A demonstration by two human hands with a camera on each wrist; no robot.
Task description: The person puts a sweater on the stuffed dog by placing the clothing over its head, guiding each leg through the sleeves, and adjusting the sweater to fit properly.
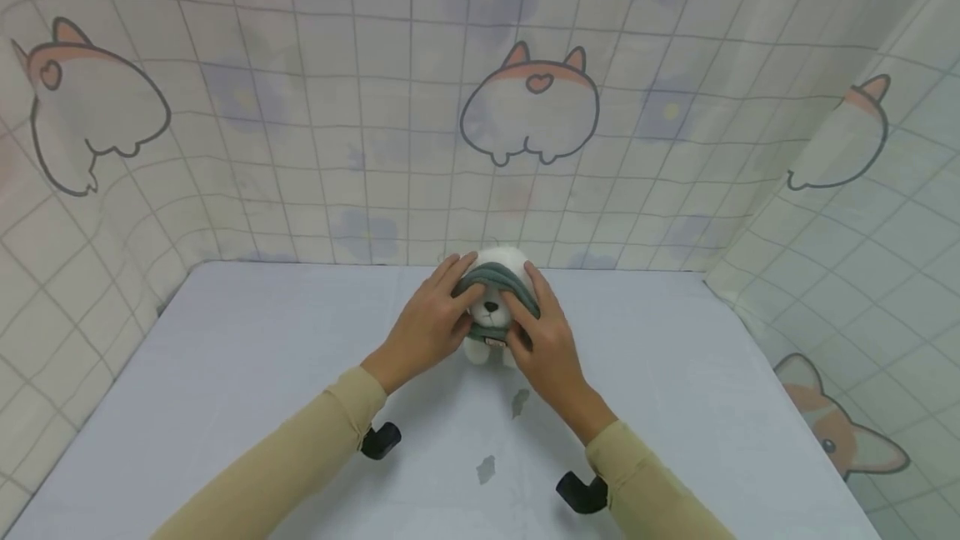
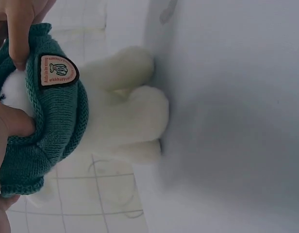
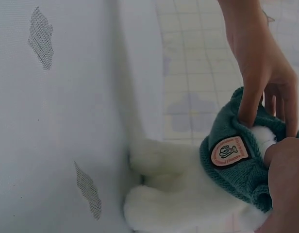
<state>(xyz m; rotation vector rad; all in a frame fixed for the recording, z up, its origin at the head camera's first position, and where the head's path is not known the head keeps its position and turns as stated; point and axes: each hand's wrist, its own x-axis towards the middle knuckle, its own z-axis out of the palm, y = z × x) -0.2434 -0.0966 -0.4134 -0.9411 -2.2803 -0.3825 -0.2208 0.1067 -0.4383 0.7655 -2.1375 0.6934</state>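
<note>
A white plush dog (image 1: 491, 315) stands on the table, with a green knitted sweater (image 2: 59, 116) bunched around its head and neck. One knitted edge crosses above its face and another lies under its chin. My left hand (image 1: 429, 317) grips the sweater's edge on the left of the head. On the other side, my right hand (image 1: 551, 347) grips the edge too, thumb and fingers on the knit. The sweater's front bears a pink patch (image 3: 229, 151) with a dark border. Bare white legs (image 2: 135, 111) show below the sweater in the left wrist view.
The white table (image 1: 247, 373) carries two small grey marks (image 1: 486, 469) in front of the plush dog. Behind it hangs a gridded curtain (image 1: 390, 132) with cartoon corgi prints. Black devices (image 1: 381, 441) sit beneath both wrists.
</note>
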